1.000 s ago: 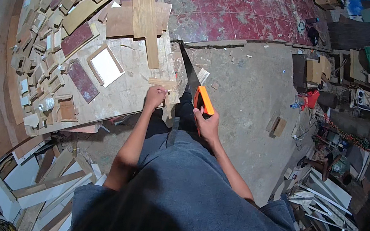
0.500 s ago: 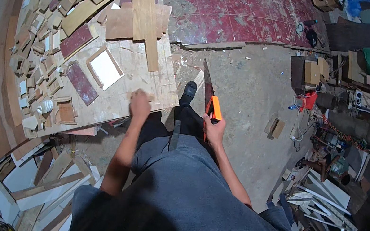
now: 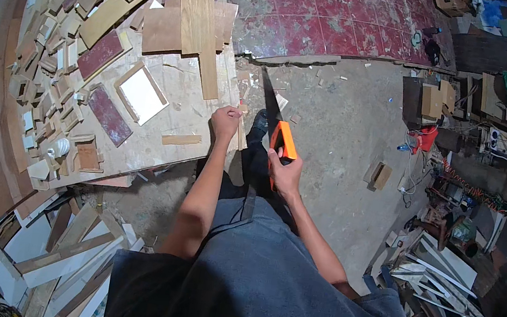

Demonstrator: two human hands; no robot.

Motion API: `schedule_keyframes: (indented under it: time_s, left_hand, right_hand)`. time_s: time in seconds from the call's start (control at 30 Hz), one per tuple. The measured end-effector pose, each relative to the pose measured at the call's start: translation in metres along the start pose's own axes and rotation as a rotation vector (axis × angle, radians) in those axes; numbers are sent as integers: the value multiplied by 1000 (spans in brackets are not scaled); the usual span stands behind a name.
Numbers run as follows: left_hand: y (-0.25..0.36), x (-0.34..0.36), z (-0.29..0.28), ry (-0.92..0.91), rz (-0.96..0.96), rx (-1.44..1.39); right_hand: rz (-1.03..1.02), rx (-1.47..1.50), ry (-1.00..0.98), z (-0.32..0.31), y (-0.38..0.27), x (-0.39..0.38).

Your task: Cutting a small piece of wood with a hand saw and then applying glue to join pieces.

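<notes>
My right hand [image 3: 284,175] is wrapped round the orange handle of a handsaw [image 3: 284,140]. Its dark blade points away from me, in the gap beside the workbench [image 3: 168,73]. At the bench's right edge my left hand [image 3: 226,121] is closed, fingers curled; what they hold, if anything, is hidden. A pale narrow edge or strip of wood [image 3: 242,136] runs just right of that wrist. Left of my left forearm a short wooden strip [image 3: 181,140] lies flat. Farther off, a long wooden board [image 3: 208,76] reaches toward my left hand.
A wood-framed white panel [image 3: 143,95] and a maroon board [image 3: 109,114] lie on the bench, with several small offcuts heaped at its left. My shoe [image 3: 260,120] stands on the concrete floor beside the bench. Scrap wood [image 3: 64,261] piles at lower left; a cluttered shelf [image 3: 492,142] lines the right.
My left hand has moved right and away from me to the bench edge, leaving the short strip on the bench. The saw has shifted slightly left, its blade swinging toward the bench.
</notes>
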State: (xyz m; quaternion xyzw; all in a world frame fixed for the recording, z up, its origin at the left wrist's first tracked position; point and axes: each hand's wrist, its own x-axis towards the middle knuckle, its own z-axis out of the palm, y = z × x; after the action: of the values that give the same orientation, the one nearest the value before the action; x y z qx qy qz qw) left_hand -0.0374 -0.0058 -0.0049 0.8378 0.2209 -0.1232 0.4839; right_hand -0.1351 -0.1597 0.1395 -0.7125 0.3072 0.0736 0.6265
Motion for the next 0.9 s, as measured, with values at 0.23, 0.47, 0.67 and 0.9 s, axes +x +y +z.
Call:
schedule_keyframes:
  time_s: [0.23,0.47,0.67,0.9]
  left_hand:
    - [3,-8,4,101,107,144]
    - [-18,-17,16,163,381,160]
    - [-11,-26,11,24,321,201]
    - [-15,-28,7,-19,192,191]
  right_hand:
    - [131,44,-120,15,-15,-1]
    - [2,-8,-135,22,-4,0]
    - [33,-61,-149,19,2,1]
    - [21,-59,-171,24,-7,-7]
